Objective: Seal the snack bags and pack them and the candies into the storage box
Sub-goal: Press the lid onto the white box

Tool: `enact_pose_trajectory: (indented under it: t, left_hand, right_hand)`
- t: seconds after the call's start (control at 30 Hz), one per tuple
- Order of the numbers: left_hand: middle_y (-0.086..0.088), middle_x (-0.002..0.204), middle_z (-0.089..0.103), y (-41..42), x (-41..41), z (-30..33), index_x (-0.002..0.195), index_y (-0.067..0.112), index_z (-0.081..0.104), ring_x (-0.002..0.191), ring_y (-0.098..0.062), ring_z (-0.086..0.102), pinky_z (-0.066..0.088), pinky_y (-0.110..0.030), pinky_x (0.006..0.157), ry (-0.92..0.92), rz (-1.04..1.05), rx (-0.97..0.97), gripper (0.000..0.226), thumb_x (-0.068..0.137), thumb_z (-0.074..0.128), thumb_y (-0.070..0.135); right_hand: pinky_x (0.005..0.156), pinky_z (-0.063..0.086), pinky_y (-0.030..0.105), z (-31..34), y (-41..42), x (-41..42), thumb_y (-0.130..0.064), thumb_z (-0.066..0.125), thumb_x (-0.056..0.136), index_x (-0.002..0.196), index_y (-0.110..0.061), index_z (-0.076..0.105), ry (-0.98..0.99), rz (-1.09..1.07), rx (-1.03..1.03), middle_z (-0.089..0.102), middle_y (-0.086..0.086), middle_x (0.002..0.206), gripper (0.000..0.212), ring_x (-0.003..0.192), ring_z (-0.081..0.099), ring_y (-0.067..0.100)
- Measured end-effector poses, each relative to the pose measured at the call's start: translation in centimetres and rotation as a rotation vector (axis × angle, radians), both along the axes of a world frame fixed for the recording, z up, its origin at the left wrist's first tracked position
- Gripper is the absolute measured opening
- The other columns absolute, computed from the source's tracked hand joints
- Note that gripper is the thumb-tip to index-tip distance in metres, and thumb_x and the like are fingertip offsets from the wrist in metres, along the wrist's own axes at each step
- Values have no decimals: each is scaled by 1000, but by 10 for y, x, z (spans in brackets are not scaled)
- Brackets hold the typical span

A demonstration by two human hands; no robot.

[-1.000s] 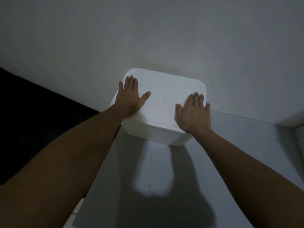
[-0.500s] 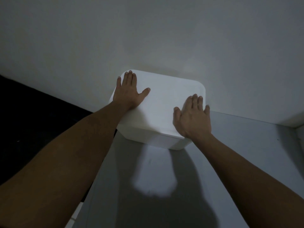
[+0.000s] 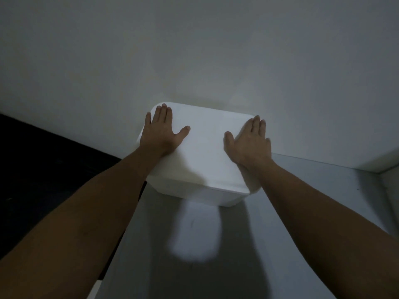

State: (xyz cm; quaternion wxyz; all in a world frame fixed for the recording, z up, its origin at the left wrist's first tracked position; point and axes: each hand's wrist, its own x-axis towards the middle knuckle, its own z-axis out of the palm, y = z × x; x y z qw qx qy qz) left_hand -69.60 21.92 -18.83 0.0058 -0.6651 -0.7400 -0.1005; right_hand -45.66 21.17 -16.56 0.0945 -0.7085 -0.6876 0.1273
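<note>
A white storage box (image 3: 205, 156) with its lid on stands on a grey surface, close to the wall. My left hand (image 3: 160, 131) lies flat on the left part of the lid, fingers spread. My right hand (image 3: 250, 143) lies flat on the lid's right edge, its fingers reaching the far right corner. Neither hand grips anything. Snack bags and candies are hidden from view.
The grey surface (image 3: 194, 244) runs from the box toward me. A pale wall (image 3: 194, 50) rises right behind the box. Left of the surface lies a dark area (image 3: 43, 169). A low white ledge (image 3: 377, 160) shows at the far right.
Both hands slid farther along the lid toward the wall, the right one toward the far right corner. The box stays close to the wall.
</note>
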Motion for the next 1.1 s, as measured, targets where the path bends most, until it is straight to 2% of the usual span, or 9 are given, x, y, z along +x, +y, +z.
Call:
enact_pose_trajectory:
  t: [0.23,0.3,0.37,0.47,0.57,0.67,0.9,1.03,1.1]
  left_hand:
    - [-12,161,9,0,-1,-6,151,3,14,149,-21,5,1,-45,121,-17,-6,-24,85,92,31,63]
    - [-16,155,28,1,-2,-6,144,1,33,145,-26,21,12,-46,119,-18,-4,55,76,93,34,58]
    - [-21,118,62,0,0,-2,107,-1,63,116,-35,55,40,-47,99,8,-4,270,59,95,35,49]
    - [-17,82,67,-12,5,6,72,0,65,78,-36,60,47,-38,66,-4,148,363,49,92,41,37]
    - [-17,125,59,-24,1,4,104,-2,64,93,-41,59,49,-43,76,-63,211,180,45,91,42,36]
    - [-16,149,39,-29,-25,7,136,6,49,119,-42,53,39,-45,102,-122,116,56,47,99,40,33]
    - [-10,141,51,-47,-45,16,139,10,48,131,-22,47,29,-18,102,-757,198,101,50,93,59,27]
    - [-21,94,68,-46,-47,8,98,1,71,93,-29,62,41,-27,81,-744,308,149,34,94,56,31]
    - [-15,65,47,-43,-53,2,64,6,53,68,-23,48,34,-29,67,-770,404,143,42,94,54,35]
  right_hand:
    - [119,13,46,-5,2,3,-57,33,91,151,4,1,47,49,-24,-4,16,161,91,149,-7,30]
    - [118,16,46,-3,1,4,-54,38,91,151,4,6,83,60,-27,-2,15,162,89,149,-7,28]
    - [114,26,49,1,3,8,-45,44,87,142,5,28,144,66,25,16,14,159,76,149,1,32]
    - [104,40,51,-1,2,16,-35,45,83,109,2,49,156,85,88,42,19,137,45,137,26,39]
    - [104,39,45,-9,-19,23,-30,44,95,131,4,37,287,22,53,28,23,149,50,131,37,40]
    - [94,43,43,-12,-41,23,-31,42,98,138,-3,34,396,-269,80,46,23,137,50,119,51,41]
    - [87,41,33,-20,-38,34,-45,44,95,125,-3,46,688,-505,7,60,21,122,51,111,57,36]
    - [77,36,28,-29,-32,35,-57,39,92,110,4,60,743,-549,-8,65,20,110,67,104,61,35]
    - [81,39,31,-28,-30,33,-58,36,94,112,7,61,703,-552,-39,64,23,113,72,106,60,37]
